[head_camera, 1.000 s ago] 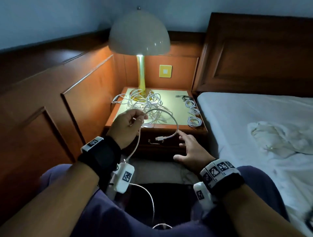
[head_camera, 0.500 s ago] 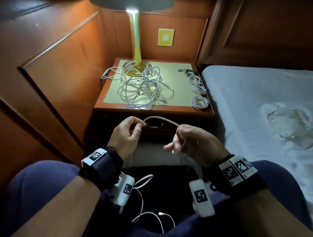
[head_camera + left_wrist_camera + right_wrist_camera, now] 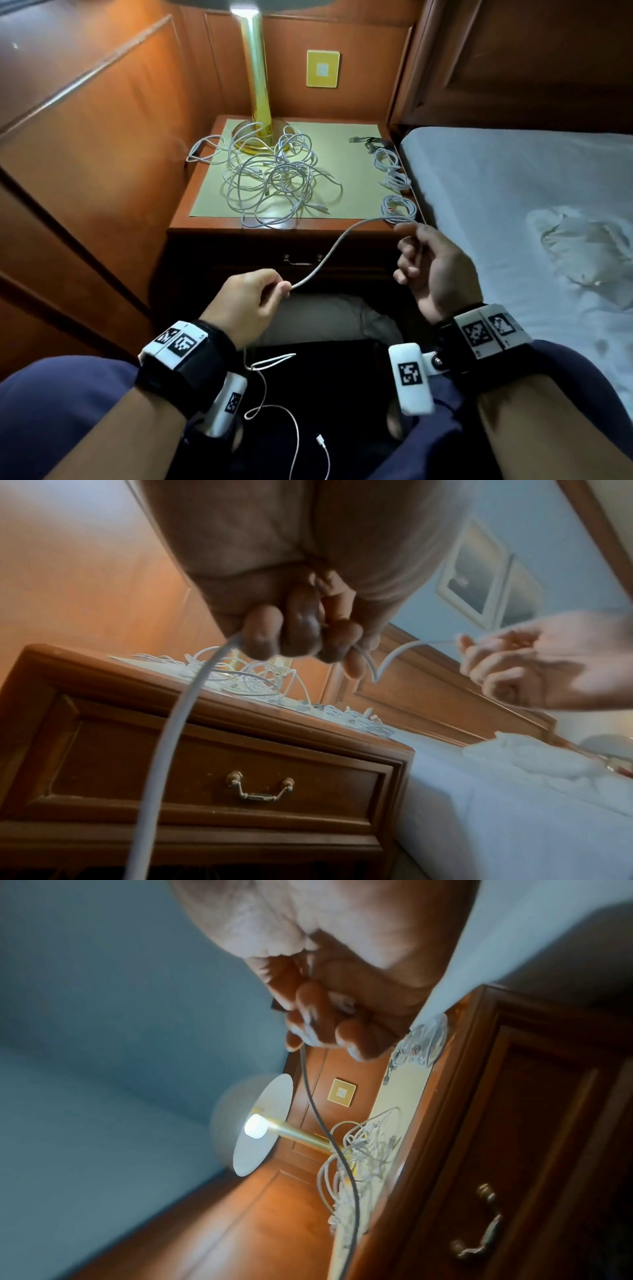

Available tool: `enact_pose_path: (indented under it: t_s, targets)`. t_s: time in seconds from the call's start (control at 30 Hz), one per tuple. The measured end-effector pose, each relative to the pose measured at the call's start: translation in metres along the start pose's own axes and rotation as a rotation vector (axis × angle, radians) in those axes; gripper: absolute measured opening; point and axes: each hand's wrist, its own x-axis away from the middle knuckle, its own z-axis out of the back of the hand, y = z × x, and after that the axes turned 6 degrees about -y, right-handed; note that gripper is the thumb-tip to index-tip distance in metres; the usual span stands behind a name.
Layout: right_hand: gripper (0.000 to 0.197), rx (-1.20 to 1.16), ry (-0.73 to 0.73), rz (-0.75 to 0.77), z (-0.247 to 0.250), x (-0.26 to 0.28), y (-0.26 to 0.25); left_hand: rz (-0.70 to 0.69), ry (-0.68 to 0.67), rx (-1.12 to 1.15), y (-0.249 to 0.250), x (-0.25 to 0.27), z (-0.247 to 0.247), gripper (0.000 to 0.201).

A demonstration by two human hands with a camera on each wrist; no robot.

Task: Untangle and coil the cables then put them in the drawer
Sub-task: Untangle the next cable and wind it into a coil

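cable (image 3: 337, 248) between both hands

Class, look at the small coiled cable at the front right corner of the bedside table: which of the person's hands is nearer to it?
Right. The right hand is raised just in front of the coiled cable, fingertips nearly at it. The left hand is lower and off to the left, before the drawer.

Head view looks forward and down from above onto the nightstand (image 3: 274, 236), both hands in the foreground. Left wrist view sits low and close in front of the nightstand, facing up at its drawer (image 3: 219, 775) and the bed to the right. Right wrist view is rolled sideways, close, facing the lamp (image 3: 263, 1123) beyond the nightstand. All three share the nightstand top.
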Motion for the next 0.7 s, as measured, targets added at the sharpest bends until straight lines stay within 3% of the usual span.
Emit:
enact_pose_path:
  t_s: [0.1, 0.2, 0.27, 0.37, 0.47, 0.57, 0.7]
  targets:
    - [0.031, 0.52, -0.114, 0.103, -0.008, 0.004, 0.018, -0.194, -0.082, 0.101, 0.012, 0.007, -0.01, 0.013]
    - [0.028, 0.824, -0.365, 0.03, -0.015, 0.012, 0.034, -0.315, -0.061, 0.194, 0.021, 0.01, -0.013, 0.016]
    - [0.03, 0.764, -0.481, -0.096, -0.022, 0.017, 0.038, -0.31, 0.027, 0.258, 0.021, 0.009, -0.012, 0.017]
    - [0.026, 0.604, -0.562, -0.197, -0.031, 0.022, 0.036, -0.165, 0.128, 0.314, 0.018, 0.007, -0.013, 0.029]
    - [0.021, 0.493, -0.628, -0.228, -0.033, 0.023, 0.034, -0.148, 0.094, 0.295, 0.015, 0.004, -0.013, 0.042]
    - [0.016, 0.365, -0.659, -0.256, -0.033, 0.024, 0.033, -0.218, 0.028, 0.237, 0.015, 0.003, -0.012, 0.021]
    - [0.03, 0.333, -0.693, -0.378, -0.03, 0.023, 0.029, -0.08, -0.004, 0.204, 0.015, 0.004, -0.009, 0.013]
